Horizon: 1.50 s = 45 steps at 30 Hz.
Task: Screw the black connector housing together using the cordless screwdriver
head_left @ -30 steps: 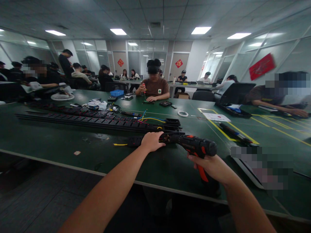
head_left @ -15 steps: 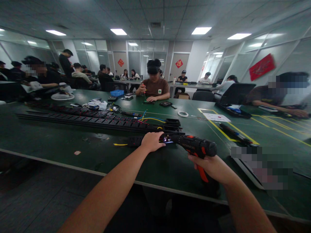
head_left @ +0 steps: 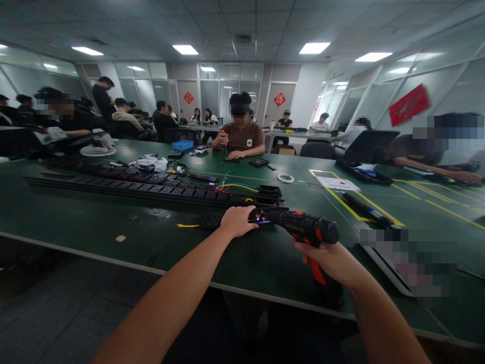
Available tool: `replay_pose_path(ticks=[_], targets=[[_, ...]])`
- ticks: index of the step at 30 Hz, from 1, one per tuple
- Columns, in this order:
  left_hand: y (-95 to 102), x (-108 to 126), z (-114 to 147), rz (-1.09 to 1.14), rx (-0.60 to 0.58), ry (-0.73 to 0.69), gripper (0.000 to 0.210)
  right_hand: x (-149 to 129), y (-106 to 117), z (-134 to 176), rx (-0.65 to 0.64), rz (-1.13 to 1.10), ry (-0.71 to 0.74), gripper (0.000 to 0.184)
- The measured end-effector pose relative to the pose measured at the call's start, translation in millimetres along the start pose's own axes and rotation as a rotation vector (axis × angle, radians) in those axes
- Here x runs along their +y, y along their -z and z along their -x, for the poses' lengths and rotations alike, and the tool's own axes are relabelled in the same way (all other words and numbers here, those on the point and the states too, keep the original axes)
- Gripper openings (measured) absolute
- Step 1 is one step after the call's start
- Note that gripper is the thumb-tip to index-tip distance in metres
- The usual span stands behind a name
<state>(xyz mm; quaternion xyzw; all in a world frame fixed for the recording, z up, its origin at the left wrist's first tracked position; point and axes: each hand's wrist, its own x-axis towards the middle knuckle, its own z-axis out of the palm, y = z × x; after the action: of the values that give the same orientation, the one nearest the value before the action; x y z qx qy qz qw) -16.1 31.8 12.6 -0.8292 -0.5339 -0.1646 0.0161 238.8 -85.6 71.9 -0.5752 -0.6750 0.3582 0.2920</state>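
My right hand [head_left: 322,255] is wrapped around the handle of a black and orange cordless drill [head_left: 303,225]. The drill points left, its front end at the open end of a short black power strip [head_left: 210,221]. My left hand [head_left: 238,221] grips that strip, covering its middle. Light falls on parts inside the strip's open end, beside my left fingertips. A yellow wire [head_left: 187,226] sticks out of the strip's left end. The tip of the drill bit is too small to make out.
Long black power strips [head_left: 170,192] lie just beyond my hands, with blue and yellow wires [head_left: 242,187] at their right end. A roll of white tape [head_left: 285,178] and a black tool [head_left: 367,210] lie on the green table [head_left: 151,247]. Across it sits a co-worker [head_left: 242,136] holding a screwdriver.
The drill's body has tilted very slightly in my right hand. My left hand and the short strip stay in place.
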Motion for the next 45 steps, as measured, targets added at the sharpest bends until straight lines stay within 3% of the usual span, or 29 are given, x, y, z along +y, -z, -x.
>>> replay_pose_path(ticks=[9,18,30,45], targets=[[0.6,-1,1,-0.006,0.014,-0.010,0.069,-7,-1,4,-0.001,-0.088,0.028,0.040],[-0.9,-1,0,-0.009,0.002,-0.003,0.069,12,0,-3,-0.017,-0.059,0.013,0.045],[-1.4,-1,-1,-0.003,0.006,-0.015,0.069,5,0,-1,-0.010,-0.002,-0.009,0.036],[1.2,1,1,0.000,0.000,-0.005,0.065,5,0,-2,-0.017,0.045,-0.026,0.040]])
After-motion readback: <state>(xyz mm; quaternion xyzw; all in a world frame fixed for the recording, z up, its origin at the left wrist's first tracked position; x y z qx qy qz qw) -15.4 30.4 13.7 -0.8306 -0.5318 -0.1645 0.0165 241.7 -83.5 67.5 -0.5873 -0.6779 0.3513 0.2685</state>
